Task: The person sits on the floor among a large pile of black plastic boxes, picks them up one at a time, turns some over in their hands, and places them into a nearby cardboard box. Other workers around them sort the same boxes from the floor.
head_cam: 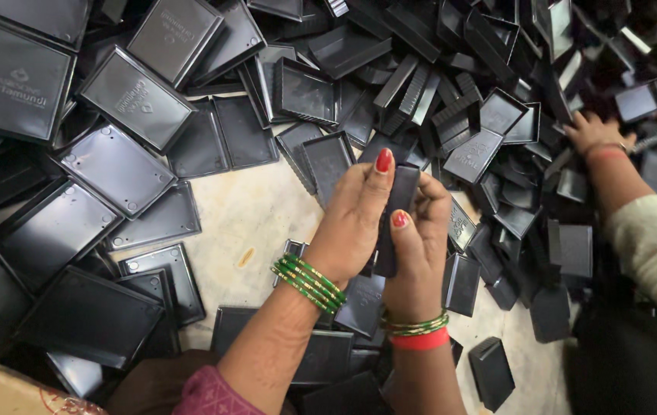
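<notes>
Head view: black tray (394, 219) upright, clasped between fingers (380, 175) of both hands

This looks like a small workshop. A big heap of black plastic trays (136, 100) and little black boxes (489, 369) lies all around a bare patch of floor (244, 223). Another person's hand (593, 131) sorts nearby, right of the patch.

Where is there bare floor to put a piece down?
One bare pale floor patch lies just left of the left hand, bordered by large flat black plastic trays on its left. A narrower strip lies lower right, beside a small black plastic box. The upper right heap is crowded.
</notes>
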Demonstrator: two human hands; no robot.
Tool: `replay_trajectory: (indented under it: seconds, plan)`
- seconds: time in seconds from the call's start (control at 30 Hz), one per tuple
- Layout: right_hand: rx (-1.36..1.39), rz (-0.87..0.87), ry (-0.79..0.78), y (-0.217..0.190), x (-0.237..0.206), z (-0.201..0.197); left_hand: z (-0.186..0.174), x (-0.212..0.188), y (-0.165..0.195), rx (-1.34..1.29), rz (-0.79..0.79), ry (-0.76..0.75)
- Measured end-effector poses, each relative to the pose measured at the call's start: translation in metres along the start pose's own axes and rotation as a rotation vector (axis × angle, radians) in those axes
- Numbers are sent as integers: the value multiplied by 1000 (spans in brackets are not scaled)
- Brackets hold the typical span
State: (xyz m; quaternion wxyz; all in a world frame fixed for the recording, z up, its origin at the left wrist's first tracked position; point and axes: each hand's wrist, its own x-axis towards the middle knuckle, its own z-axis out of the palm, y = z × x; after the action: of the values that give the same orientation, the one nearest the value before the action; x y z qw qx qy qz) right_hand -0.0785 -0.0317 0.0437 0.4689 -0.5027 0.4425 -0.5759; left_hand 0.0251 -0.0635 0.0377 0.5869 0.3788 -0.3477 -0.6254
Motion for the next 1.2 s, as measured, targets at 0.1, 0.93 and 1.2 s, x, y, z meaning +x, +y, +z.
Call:
replay_trajectory:
  seconds: [0.1, 0.93, 1.2]
  plan:
    - [-27, 15, -21, 2, 0, -2, 0, -1, 3, -15, 1, -14]
    - [-391, -126, -159, -20, -5, -14, 5, -11, -6, 76, -84, -7]
    - [-251, -58, -7, 5, -4, -15, 21, -14, -13, 177, 85, -44]
